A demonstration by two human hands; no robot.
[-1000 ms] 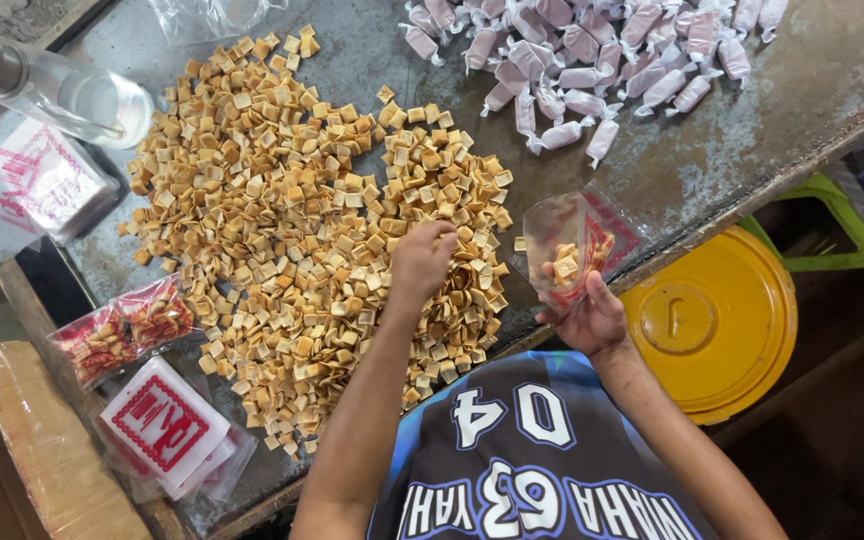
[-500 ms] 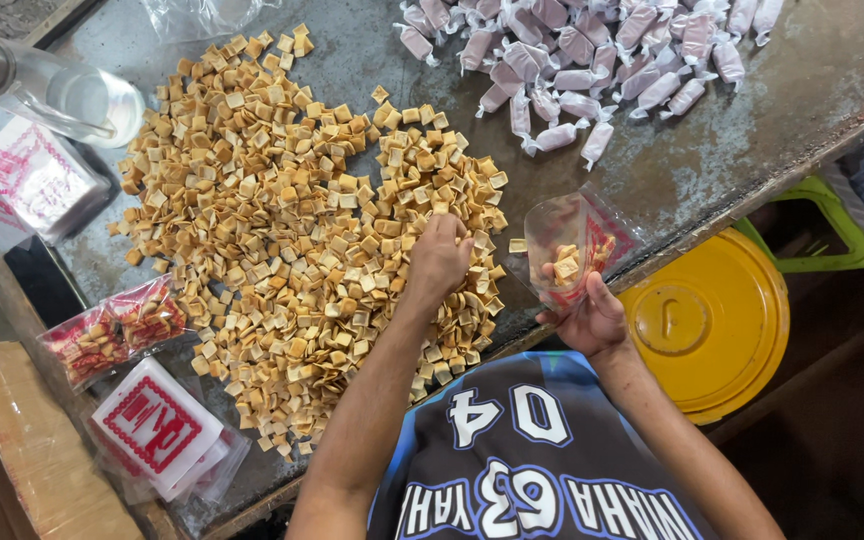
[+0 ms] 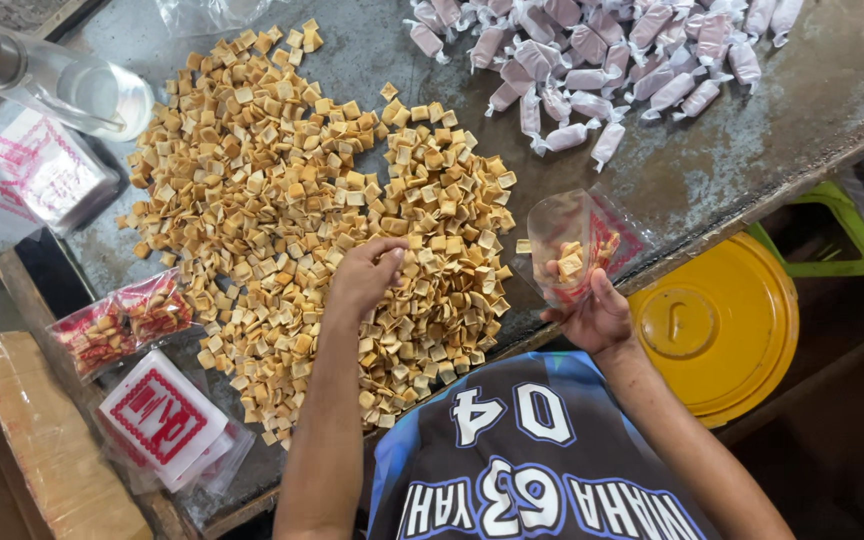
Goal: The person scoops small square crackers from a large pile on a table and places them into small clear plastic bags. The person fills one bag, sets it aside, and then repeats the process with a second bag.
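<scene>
Left hand [image 3: 367, 275] has slid further into the cracker pile [image 3: 322, 210] on the worktop [image 3: 712, 150], fingers clenched on crackers. Right hand [image 3: 597, 315] grasps a small clear bag [image 3: 567, 245], partly filled, at the worktop edge.

A big heap of small square golden-brown crackers [image 3: 292, 200] lies spread flat, under and around the left fingers. A small clear plastic bag with red print [image 3: 570, 250] stands open, upright, pinched by the right fingers, holding few crackers.

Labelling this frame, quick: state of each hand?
Left hand: closed, fingers curled into the pile of square crackers.
Right hand: closed, holding the small clear bag, a few crackers inside.
</scene>
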